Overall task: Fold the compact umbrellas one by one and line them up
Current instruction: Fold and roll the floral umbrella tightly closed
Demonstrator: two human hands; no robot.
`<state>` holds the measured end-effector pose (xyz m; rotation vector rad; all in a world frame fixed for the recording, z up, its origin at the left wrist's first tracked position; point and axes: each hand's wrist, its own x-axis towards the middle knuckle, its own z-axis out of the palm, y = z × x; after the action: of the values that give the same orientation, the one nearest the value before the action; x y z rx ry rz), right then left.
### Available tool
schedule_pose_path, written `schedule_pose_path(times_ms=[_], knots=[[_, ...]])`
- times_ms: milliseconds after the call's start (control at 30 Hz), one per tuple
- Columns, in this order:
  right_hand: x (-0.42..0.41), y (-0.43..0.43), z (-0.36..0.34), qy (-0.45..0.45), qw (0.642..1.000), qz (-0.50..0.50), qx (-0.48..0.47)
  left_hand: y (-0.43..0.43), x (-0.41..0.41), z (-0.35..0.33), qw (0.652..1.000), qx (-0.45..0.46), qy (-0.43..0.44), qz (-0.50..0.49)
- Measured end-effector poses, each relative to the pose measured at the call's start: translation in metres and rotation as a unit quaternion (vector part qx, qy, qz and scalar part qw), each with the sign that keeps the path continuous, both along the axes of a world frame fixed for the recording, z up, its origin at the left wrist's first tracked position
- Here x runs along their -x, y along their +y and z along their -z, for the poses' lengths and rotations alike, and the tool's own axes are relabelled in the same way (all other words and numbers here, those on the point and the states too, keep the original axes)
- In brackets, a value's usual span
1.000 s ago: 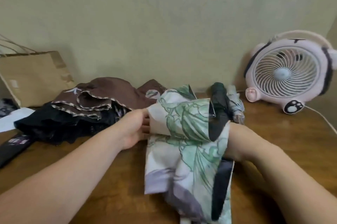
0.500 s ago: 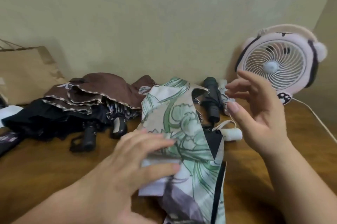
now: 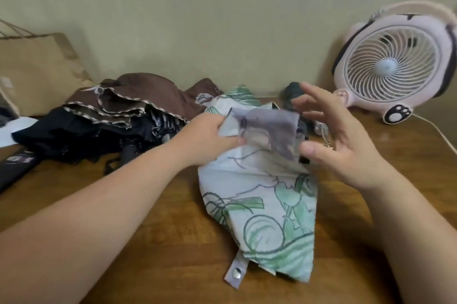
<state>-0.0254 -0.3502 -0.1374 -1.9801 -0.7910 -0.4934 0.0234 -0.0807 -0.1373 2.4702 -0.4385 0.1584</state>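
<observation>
The left hand [image 3: 205, 140] gripped the floral umbrella [image 3: 267, 204] between the 2 hands, the right hand [image 3: 346, 145] spread open just beside it, with the strap [image 3: 236, 272] unfastened and the brown umbrella [image 3: 148, 93] beyond the left hand seemingly not yet folded.

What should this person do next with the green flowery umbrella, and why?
Probably bring the open right hand onto the floral umbrella and smooth its loose folds together. The left hand pinches the fabric at the far end, the canopy lies bunched on the table, and the snap strap lies undone.
</observation>
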Motion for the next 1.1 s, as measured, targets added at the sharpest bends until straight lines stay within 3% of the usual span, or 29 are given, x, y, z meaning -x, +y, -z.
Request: schedule_pose_path(times_ms=[100,200,333,367,433,467,533,667,767,833,900,933,1000,1100], knots=[[-0.009,0.015,-0.004,0.015,0.991,-0.047,0.122,-0.01,-0.021,0.01,0.997,0.035,-0.045,-0.052],[-0.017,0.044,0.0,0.057,0.974,0.011,0.221,-0.012,-0.036,0.024,0.991,0.087,-0.045,-0.092],[0.032,0.039,-0.009,0.05,0.88,-0.051,0.47,-0.008,-0.037,0.031,0.98,0.152,-0.083,-0.099],[0.031,0.034,-0.008,0.045,0.875,-0.053,0.479,-0.008,-0.038,0.032,0.98,0.148,-0.097,-0.085],[0.02,0.03,-0.01,-0.015,0.932,-0.066,0.357,-0.004,-0.038,0.036,0.982,0.138,-0.119,-0.049],[0.014,0.027,-0.007,-0.012,0.962,-0.074,0.261,-0.002,-0.037,0.037,0.983,0.131,-0.12,-0.033],[0.0,0.018,0.002,0.036,0.988,-0.102,0.114,-0.001,-0.032,0.035,0.988,0.113,-0.104,-0.001],[-0.022,0.024,0.021,0.109,0.994,-0.022,-0.019,-0.001,-0.016,0.015,0.995,0.081,-0.01,0.05],[-0.035,0.033,0.025,0.25,0.956,0.076,-0.135,0.012,0.002,-0.012,0.976,0.058,0.118,0.17],[-0.044,0.034,0.025,0.283,0.945,0.108,-0.122,0.018,0.009,-0.021,0.964,-0.109,0.149,0.191],[-0.048,0.037,0.024,0.283,0.945,0.122,-0.107,0.01,0.02,-0.019,0.955,-0.238,0.114,0.138],[-0.049,0.038,0.023,0.279,0.946,0.13,-0.099,0.005,0.02,-0.012,0.966,-0.219,0.081,0.108],[-0.044,0.038,0.021,0.281,0.945,0.138,-0.092,-0.005,0.02,0.005,0.994,-0.078,0.019,0.069],[-0.032,0.036,0.013,0.285,0.94,0.145,-0.12,-0.012,0.014,0.022,0.998,0.044,-0.016,0.034]])
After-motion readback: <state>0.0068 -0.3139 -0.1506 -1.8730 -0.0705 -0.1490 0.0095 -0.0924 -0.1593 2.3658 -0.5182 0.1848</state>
